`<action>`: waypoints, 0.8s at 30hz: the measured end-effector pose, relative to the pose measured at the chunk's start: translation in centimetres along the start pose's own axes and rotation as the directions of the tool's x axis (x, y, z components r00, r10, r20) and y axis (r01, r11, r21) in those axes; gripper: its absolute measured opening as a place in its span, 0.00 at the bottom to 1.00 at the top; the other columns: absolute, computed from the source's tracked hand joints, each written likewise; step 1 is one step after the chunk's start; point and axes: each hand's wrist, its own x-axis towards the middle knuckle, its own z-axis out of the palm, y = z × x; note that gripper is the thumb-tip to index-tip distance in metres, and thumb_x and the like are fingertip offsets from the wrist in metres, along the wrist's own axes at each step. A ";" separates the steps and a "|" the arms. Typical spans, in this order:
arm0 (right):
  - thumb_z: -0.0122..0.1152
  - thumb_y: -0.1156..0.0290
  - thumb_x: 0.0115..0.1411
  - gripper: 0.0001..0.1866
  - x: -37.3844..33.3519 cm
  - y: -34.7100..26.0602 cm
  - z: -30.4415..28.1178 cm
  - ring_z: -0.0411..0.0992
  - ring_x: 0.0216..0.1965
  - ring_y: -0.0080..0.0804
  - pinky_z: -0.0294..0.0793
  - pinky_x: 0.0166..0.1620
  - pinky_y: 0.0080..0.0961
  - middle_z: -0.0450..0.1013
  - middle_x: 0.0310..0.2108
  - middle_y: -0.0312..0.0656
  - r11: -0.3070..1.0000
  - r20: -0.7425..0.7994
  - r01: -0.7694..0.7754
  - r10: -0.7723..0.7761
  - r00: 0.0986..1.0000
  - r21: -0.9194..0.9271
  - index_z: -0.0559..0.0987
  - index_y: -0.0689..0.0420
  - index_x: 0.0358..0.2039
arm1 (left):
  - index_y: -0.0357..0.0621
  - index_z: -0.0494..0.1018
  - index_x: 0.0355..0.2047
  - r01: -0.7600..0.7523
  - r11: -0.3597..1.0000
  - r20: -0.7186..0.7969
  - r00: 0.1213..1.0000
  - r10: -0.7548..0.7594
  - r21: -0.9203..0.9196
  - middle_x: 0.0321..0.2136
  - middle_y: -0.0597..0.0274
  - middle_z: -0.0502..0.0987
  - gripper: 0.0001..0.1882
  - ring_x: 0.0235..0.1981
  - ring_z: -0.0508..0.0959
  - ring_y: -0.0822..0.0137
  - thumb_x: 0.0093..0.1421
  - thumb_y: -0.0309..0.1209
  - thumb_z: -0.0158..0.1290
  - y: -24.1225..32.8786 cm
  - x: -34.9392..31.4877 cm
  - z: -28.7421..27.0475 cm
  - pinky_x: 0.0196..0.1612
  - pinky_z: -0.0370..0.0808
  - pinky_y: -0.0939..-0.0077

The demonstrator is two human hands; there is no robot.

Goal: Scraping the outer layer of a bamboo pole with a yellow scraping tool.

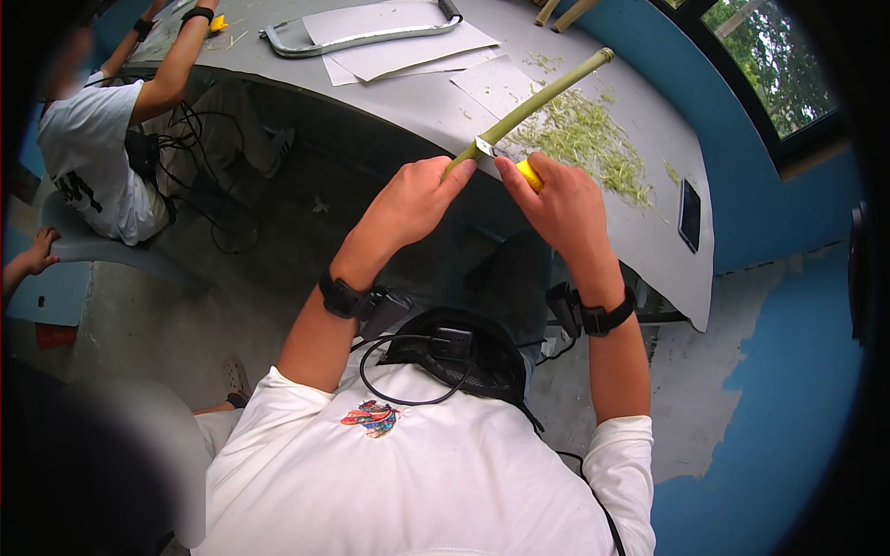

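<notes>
My left hand [413,196] is wrapped round the near end of a green bamboo stick [547,93], which slants away to the far right over the table. My right hand [563,199] grips a yellow-handled utility knife [529,175]. Its metal blade lies against the stick just beyond my left thumb. Both thumbs point inward, close to the blade. Fine green shavings [593,144] are piled on the table past my right hand. My palms hide the lower end of the stick and most of the knife handle.
On the grey table [408,107], sheets of paper [380,37] lie under a silver hacksaw [357,42]. A black phone [690,215] rests near the right edge. At the left, another person [111,148] sits at the table beside hanging cables. A window [769,65] is at the far right.
</notes>
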 end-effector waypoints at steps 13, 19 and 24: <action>0.66 0.39 0.75 0.32 -0.7 0.4 1.7 0.79 0.24 0.59 0.75 0.28 0.50 0.76 0.20 0.53 1.000 -0.206 -0.009 0.014 0.978 0.027 0.78 0.57 0.27 | 0.50 0.69 0.32 0.265 0.920 0.268 0.945 -0.188 -0.289 0.25 0.77 0.65 0.30 0.25 0.63 0.81 0.82 0.61 0.49 -0.7 0.1 -1.1 0.28 0.65 0.80; 0.65 0.40 0.76 0.32 -0.5 0.6 1.0 0.78 0.23 0.58 0.75 0.28 0.50 0.75 0.19 0.52 0.979 -0.198 -0.132 0.162 0.967 0.156 0.77 0.57 0.27 | 0.46 0.72 0.33 0.113 0.970 0.124 0.988 -0.088 -0.217 0.25 0.73 0.68 0.30 0.25 0.67 0.78 0.82 0.59 0.50 -0.6 -0.1 -0.5 0.28 0.68 0.77; 0.68 0.41 0.73 0.32 -0.8 0.3 0.5 0.78 0.23 0.57 0.74 0.28 0.50 0.75 0.18 0.50 0.998 -0.106 0.024 -0.018 0.994 0.054 0.77 0.56 0.24 | 0.41 0.73 0.35 0.007 0.991 0.058 0.998 0.001 -0.137 0.26 0.68 0.71 0.31 0.27 0.71 0.74 0.83 0.58 0.49 -0.7 0.2 -0.1 0.31 0.71 0.72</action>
